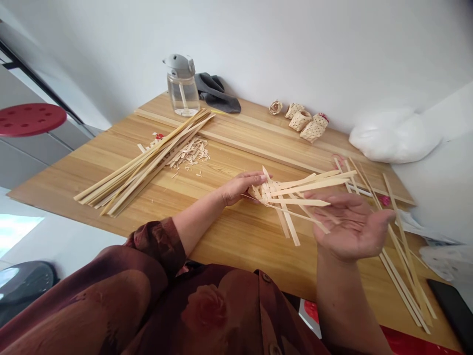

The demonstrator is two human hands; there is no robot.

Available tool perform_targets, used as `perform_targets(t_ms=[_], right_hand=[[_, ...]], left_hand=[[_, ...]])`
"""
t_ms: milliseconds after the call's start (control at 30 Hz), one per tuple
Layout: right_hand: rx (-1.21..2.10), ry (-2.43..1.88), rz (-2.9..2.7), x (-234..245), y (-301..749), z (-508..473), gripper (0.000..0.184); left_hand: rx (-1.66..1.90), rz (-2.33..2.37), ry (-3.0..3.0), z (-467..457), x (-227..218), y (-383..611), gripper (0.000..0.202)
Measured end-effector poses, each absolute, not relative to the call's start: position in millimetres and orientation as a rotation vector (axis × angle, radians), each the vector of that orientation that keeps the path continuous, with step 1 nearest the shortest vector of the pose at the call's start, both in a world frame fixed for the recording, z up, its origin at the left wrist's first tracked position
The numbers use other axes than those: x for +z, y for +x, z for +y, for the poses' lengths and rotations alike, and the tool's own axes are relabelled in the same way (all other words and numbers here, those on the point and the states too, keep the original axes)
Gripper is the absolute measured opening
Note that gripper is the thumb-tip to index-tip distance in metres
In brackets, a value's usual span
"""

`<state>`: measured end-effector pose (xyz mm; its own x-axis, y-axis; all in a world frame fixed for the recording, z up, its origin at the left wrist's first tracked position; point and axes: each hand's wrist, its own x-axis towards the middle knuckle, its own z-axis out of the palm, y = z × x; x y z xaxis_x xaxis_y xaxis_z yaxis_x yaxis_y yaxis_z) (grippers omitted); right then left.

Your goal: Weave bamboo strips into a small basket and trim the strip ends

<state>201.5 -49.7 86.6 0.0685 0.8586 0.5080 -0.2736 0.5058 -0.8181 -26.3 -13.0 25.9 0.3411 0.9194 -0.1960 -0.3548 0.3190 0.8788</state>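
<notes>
Clear bottle (dark cloth beside)

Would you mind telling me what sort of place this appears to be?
It looks like a home craft corner, though I can't be certain: a wooden table holds a bundle of pale strips, a pile of offcuts and small woven pieces.

Beyond the grip, a white wall runs behind the light wood-grain table. Left of the grip stands a red perforated stool before grey cabinets, with a bright patch of light lower down.
</notes>
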Motion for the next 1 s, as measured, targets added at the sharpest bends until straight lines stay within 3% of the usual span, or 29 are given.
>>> perform_targets(t_ms=[67,267,467,567,1000], right_hand=[[1.076,-0.593,-1.289,80.6,206.6,-48.0,0.059],[1.053,-0.697,-1.563,60.3,209.7,-50.0,0.008],[0.974,-0.823,-1.689,48.4,205.6,-48.1,0.020],[0.965,-0.869,-1.643,43.7,203.4,-46.0,0.013],[1.256,-0.867,-1.489,34.7,200.9,-40.2,0.021]], left_hand=[[0.972,0.829,0.832,-12.3,25.1,-27.2,0.059],[0.986,0.878,0.781,-11.6,25.7,-28.5,0.056],[1.032,0.889,0.744,-8.5,24.8,-27.8,0.054],[1.052,0.888,0.745,-8.8,26.9,-27.1,0.054],[1.171,0.735,0.876,-16.0,32.6,-23.4,0.057]])
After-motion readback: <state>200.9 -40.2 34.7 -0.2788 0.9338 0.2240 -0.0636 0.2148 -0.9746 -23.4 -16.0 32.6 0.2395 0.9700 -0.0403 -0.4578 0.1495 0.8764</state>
